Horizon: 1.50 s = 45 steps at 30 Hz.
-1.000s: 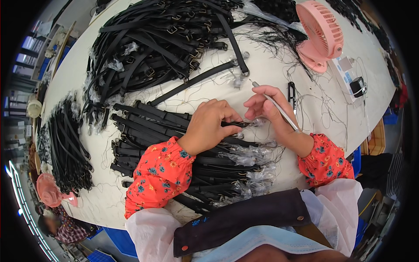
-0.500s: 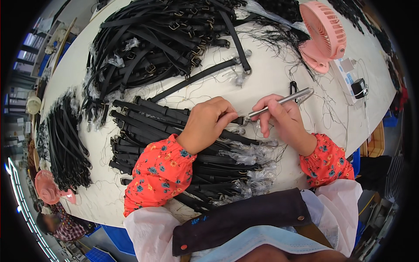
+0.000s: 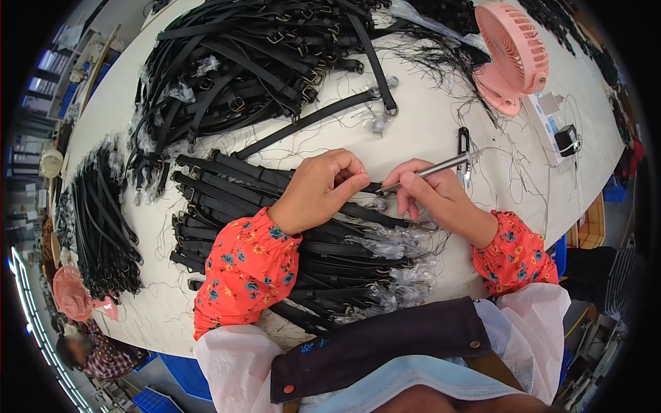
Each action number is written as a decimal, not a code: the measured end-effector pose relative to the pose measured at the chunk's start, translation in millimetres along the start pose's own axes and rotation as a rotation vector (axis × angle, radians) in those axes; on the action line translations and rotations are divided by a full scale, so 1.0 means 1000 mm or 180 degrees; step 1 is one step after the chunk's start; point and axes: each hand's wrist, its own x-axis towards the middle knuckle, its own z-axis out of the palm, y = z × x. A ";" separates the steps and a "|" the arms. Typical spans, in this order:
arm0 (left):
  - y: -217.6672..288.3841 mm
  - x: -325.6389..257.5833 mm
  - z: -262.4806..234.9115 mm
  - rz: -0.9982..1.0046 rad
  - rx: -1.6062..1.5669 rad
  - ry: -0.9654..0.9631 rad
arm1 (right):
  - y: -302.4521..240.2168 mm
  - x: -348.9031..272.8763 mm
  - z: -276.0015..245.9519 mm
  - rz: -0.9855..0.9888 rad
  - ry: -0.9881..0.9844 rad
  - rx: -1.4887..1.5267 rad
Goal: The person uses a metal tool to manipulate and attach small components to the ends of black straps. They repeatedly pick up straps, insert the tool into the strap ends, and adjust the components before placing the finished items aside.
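My left hand is closed, thumb and forefinger drawn together, above a row of black buckled straps. Whatever lies between its fingertips is too small or hidden to make out. My right hand grips a slim silver pen-shaped metal tool, slanting down to the left. The tool's tip is beside the end of one strap, between my two hands. Clear plastic wrapping covers the right ends of several straps in the row.
A large heap of black straps covers the far left of the white table. Another bundle lies at the left. Small black-handled snips, a pink fan and a black adapter stand right; loose threads are scattered about.
My left hand has shifted slightly left, away from the strap end. The silver tool has moved a little down and left in my right hand, uncovering more of the snips.
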 end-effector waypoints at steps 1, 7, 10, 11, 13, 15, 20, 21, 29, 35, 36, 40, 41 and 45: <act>0.001 0.000 0.000 -0.0031 -0.0021 -0.0007 | 0.001 0.000 0.000 -0.0007 -0.0003 -0.0009; 0.003 0.000 0.000 -0.0046 -0.0014 -0.0002 | 0.002 0.000 0.000 -0.0050 -0.0021 -0.0022; 0.003 0.000 0.000 -0.0045 -0.0026 0.0001 | 0.003 0.001 0.000 -0.0023 -0.0017 -0.0036; 0.004 0.000 0.000 -0.0048 -0.0031 0.0003 | 0.002 0.001 0.000 -0.0016 -0.0028 -0.0048; 0.003 0.000 0.000 -0.0039 -0.0045 -0.0003 | 0.002 0.001 0.000 -0.0008 -0.0042 -0.0061; 0.004 0.000 -0.001 -0.0053 -0.0064 -0.0010 | 0.002 0.000 0.001 -0.0009 -0.0049 -0.0064; 0.001 -0.001 -0.002 -0.0060 -0.0147 -0.0046 | 0.000 0.000 0.001 0.0021 -0.0029 -0.0039; 0.002 -0.001 -0.004 -0.0069 -0.0117 -0.0091 | 0.000 0.000 0.000 0.0031 -0.0003 -0.0029; 0.002 0.000 -0.007 0.0164 -0.0094 -0.0122 | 0.003 0.001 0.000 -0.0087 0.0092 0.0040; 0.003 0.000 -0.007 0.0219 -0.0104 -0.0147 | 0.003 0.001 0.000 -0.0119 0.0106 0.0036; 0.002 0.000 -0.007 0.0213 -0.0110 -0.0144 | 0.002 0.001 0.000 -0.0119 0.0109 0.0049; 0.002 0.000 -0.006 0.0211 -0.0126 -0.0139 | 0.004 0.001 0.000 -0.0105 0.0104 0.0029; 0.002 0.000 -0.006 0.0214 -0.0127 -0.0140 | 0.004 0.001 0.000 -0.0094 0.0103 0.0028; 0.004 0.000 -0.010 0.0062 -0.0046 -0.0310 | 0.005 0.001 0.000 -0.0109 0.0095 0.0051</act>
